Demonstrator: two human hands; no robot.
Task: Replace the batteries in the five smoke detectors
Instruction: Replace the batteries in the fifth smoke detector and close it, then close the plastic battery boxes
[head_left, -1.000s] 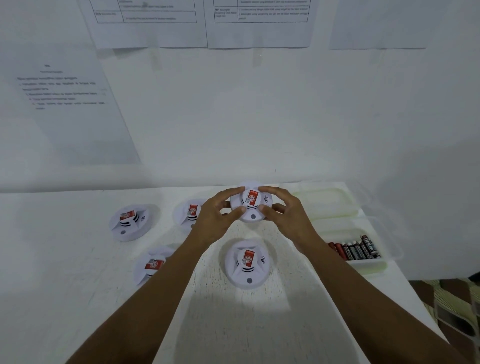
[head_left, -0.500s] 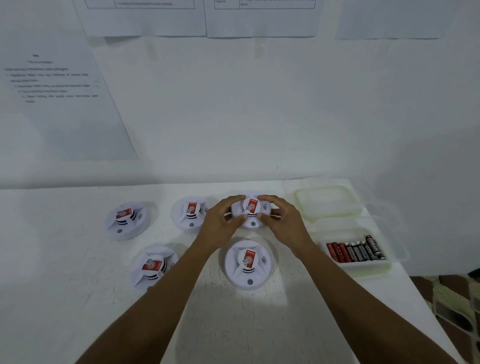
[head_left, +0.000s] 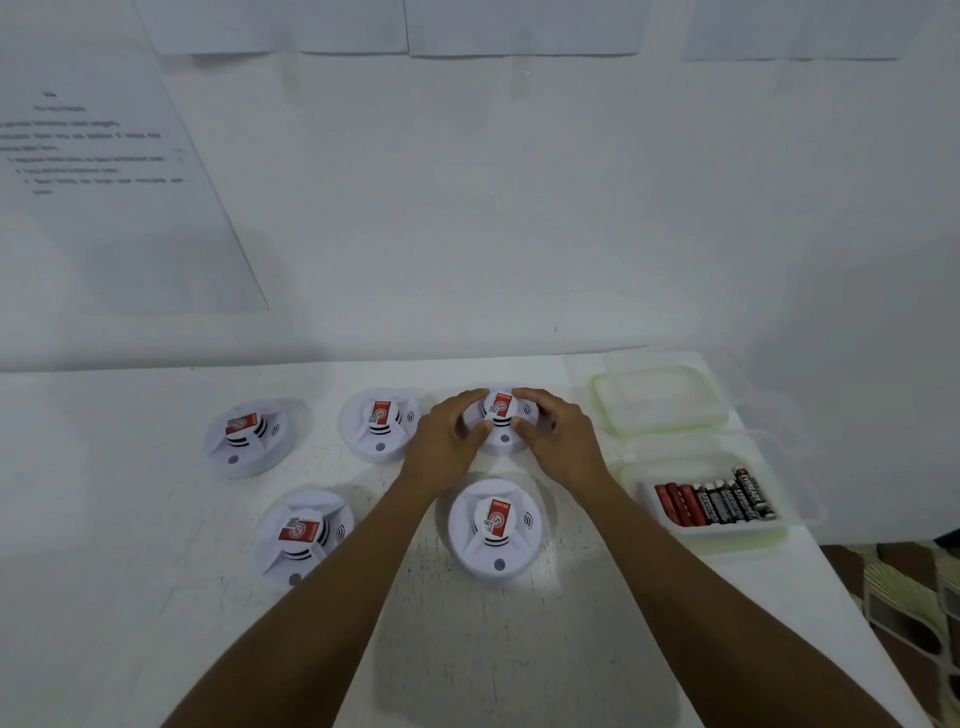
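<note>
Several round white smoke detectors with red labels lie on the white table (head_left: 104, 597). My left hand (head_left: 447, 441) and my right hand (head_left: 558, 439) both grip the far right detector (head_left: 503, 415) from its two sides; it rests on the table top. Other detectors sit at the far left (head_left: 249, 434), the far middle (head_left: 379, 423), the near left (head_left: 304, 535) and the near middle (head_left: 493, 527). A clear plastic tub (head_left: 714, 532) at the right holds a row of red and black batteries (head_left: 714, 501).
The tub's clear lid (head_left: 657, 402) lies behind it near the wall. Printed paper sheets (head_left: 119, 182) hang on the white wall. The table's right edge drops off to a patterned floor (head_left: 914, 597).
Both hands brought the held detector down from a little above the table onto its surface in the back row. The camera tilted slightly.
</note>
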